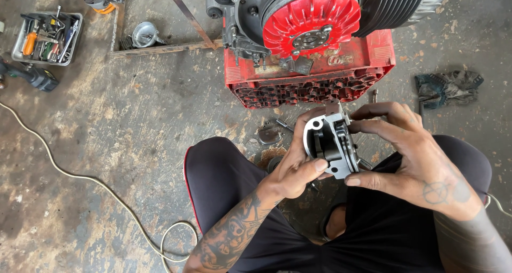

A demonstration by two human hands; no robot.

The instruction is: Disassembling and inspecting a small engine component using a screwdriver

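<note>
ahead: red crate (312, 86) blocks | left: bare floor (106, 134), cable (80, 174) | right: rag (448, 87)

Even, soft daylight around my hands (373, 155): sharp focus there, faint shadow beneath them, slight wide-angle bending toward the far edges.

The grey cast-metal engine housing (329, 145) looks matt, with smooth machined faces. The red finned fan wheel (309, 25) is glossy painted metal; the red plastic crate (320, 81) beneath is dull and scuffed. The stained concrete floor (106, 145) is rough. A crumpled dark cloth rag (448, 87) looks soft and grimy.
</note>
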